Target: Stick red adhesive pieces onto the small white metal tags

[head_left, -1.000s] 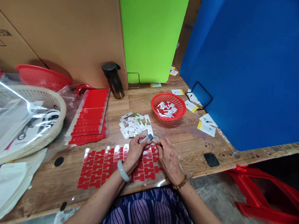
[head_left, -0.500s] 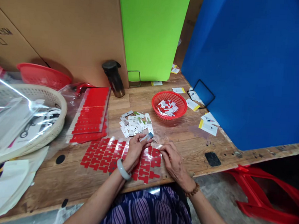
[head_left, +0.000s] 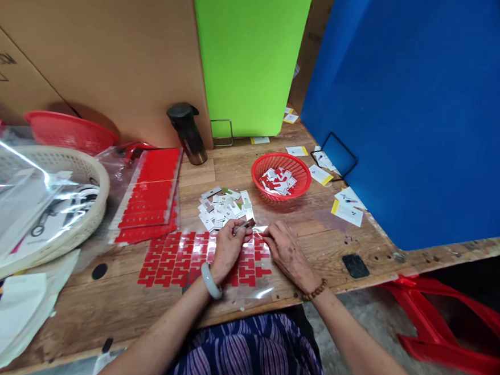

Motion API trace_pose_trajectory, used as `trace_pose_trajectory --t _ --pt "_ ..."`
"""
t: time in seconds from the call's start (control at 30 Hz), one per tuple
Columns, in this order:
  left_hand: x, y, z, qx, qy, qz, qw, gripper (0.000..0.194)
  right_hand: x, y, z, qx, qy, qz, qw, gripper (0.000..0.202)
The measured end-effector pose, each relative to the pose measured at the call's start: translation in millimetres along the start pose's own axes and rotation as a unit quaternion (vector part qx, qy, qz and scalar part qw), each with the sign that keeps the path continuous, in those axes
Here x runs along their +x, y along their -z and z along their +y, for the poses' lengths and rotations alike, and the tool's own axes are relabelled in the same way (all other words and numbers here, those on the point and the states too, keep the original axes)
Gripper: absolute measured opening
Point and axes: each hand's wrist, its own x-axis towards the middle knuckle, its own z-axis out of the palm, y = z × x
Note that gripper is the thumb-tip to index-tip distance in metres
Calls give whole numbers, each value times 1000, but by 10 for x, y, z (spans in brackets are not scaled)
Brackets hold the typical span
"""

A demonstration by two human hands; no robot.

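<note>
My left hand, with a pale bangle at the wrist, pinches a small flat metallic plate that looks dark and shiny. Under that hand lies a clear sheet of red T-shaped stickers, partly covered by the hand and wrist. At the sheet's upper right corner, my right hand is closed, its thumb and forefinger pinching the film; whether a single sticker is also between them cannot be seen. Just beyond my left fingers is a loose pile of small white and grey plates, a few with green marks.
A red basket holds white-and-red pieces. Red sheets are stacked left, beside a cream basket under plastic. A dark tumbler, green panel and blue panel stand behind. Printed cards lie at right.
The sticker sheet has slid away from the table's front edge. My right hand has moved slightly up and left along it. The plate in my left hand has tilted, turning from bluish to dark.
</note>
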Motion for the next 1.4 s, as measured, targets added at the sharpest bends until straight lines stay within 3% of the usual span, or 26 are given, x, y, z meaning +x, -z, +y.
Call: trace_pose_trajectory --t 0.23,0.4,0.6,0.8,1.03,1.4 --pt "-12 -38 -12 8 -10 19 1000 12 -89 13 -90 -28 20 -8 999 16" --pt "-5 -34 -10 -3 0 22 1000 11 -160 116 -145 36 18 2 999 14" --pt "-39 38 91 -35 50 -6 998 15 -269 266 -279 218 -85 47 971 2" --pt "-356 234 354 -119 177 -95 972 33 -253 292 -447 306 -175 72 933 8" --pt "-658 385 495 -128 235 -110 957 38 -197 215 -565 341 -135 25 930 6" --pt "-714 392 546 -96 258 -150 949 35 -223 224 -605 295 -81 -30 952 11"
